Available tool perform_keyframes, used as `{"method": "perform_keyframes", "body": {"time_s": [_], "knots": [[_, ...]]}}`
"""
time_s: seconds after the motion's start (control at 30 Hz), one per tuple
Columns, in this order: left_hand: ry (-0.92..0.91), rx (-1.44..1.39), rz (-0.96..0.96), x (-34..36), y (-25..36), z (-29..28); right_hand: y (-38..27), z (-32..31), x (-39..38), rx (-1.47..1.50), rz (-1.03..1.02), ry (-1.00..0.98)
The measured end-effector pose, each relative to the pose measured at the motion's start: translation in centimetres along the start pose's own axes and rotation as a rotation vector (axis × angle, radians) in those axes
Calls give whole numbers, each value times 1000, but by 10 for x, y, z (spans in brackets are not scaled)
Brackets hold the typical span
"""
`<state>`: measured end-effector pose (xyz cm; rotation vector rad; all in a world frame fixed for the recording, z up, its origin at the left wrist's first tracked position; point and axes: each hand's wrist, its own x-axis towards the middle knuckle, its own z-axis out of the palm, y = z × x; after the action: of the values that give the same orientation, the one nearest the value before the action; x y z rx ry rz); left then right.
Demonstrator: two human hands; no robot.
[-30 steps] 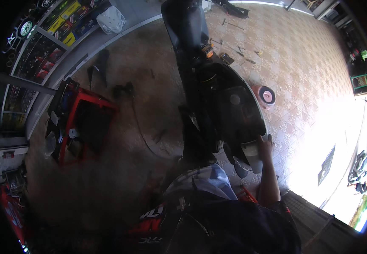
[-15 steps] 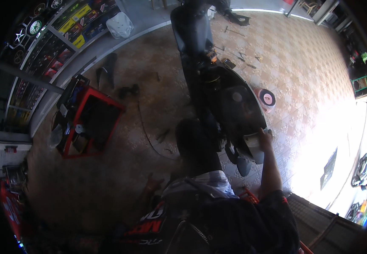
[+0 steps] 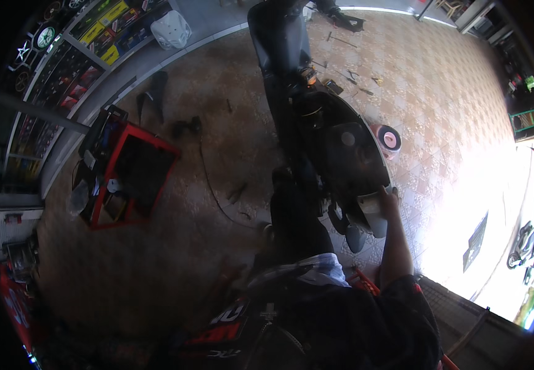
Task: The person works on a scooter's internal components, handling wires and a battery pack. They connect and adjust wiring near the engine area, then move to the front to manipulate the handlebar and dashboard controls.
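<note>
A dark scooter (image 3: 350,151), its open underseat bin showing, stretches from the top centre toward me. My right hand (image 3: 389,199) is closed on the pale rear rim (image 3: 371,206) of that scooter, with my bare forearm reaching up from the lower right. My dark-clad leg is close along the scooter's left side. My left hand does not show in the picture.
To the left are a red tool cart (image 3: 174,152), a dark curved panel (image 3: 153,102) and a hose (image 3: 211,197). Tools (image 3: 351,77) and a pink-and-black roll (image 3: 390,140) lie on the tiled floor. Shelving (image 3: 88,55) lines the upper left. Another scooter (image 3: 522,246) stands outside at right.
Since a second ago, my right hand and the scooter's rear have shifted slightly up in the picture, and my leg shows more beside the scooter. The right hand keeps its hold.
</note>
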<state>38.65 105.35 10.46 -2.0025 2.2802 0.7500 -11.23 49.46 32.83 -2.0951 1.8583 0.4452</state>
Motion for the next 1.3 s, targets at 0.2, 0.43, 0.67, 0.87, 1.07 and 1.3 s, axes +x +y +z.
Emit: {"method": "perform_keyframes", "body": {"time_s": [0.2,0.43,0.67,0.87,1.07,1.3], "knots": [[-32,91,-5,10,22,-29,-6,-6,-11,41,-12,167],[22,-46,101,4,-1,-3,10,3,6,154,72,23],[232,-96,88,-10,5,-2,12,-1,-1,282,6,-19],[-204,-1043,-583,-3,14,-15,-24,-28,-18,591,366,136],[-252,-85,3,25,-11,-40,-34,-38,-20,581,465,140],[4,-174,-160,140,-20,-78,-53,-28,-27,529,418,221]]}}
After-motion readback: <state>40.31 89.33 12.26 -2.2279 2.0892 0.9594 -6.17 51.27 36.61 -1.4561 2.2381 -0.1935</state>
